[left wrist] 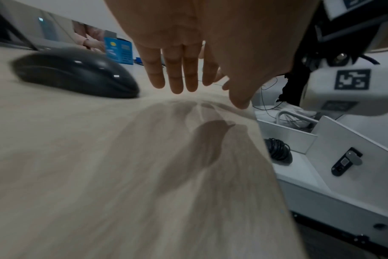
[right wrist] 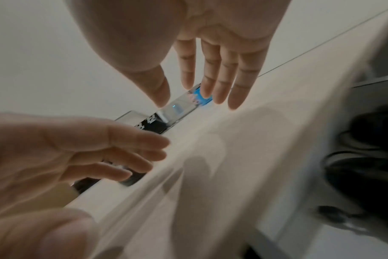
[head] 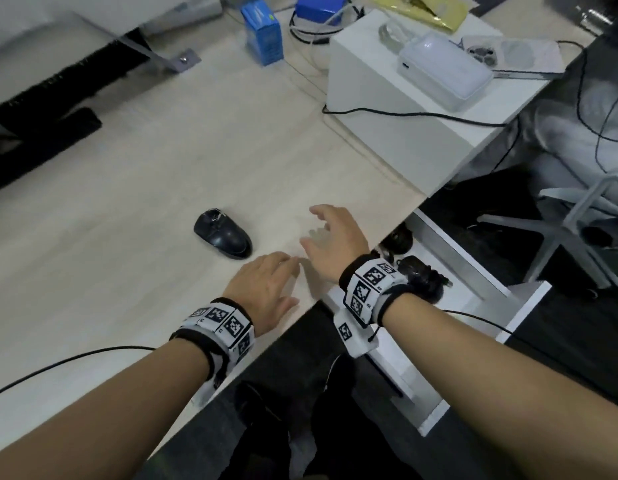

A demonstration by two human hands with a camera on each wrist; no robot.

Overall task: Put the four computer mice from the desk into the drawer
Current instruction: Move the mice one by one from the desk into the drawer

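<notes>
Both hands were spread and held nothing: the left hand hovered low over the tabletop, the right hand just beyond it. One black mouse lay left of the hands. Right of them, the open drawer held dark mice.

One mouse on desk, two hands (empty)

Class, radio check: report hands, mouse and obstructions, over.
Left hand and right hand open, empty, over the desk. One black mouse remains on desk; drawer open with dark items inside. Path clear.
</notes>
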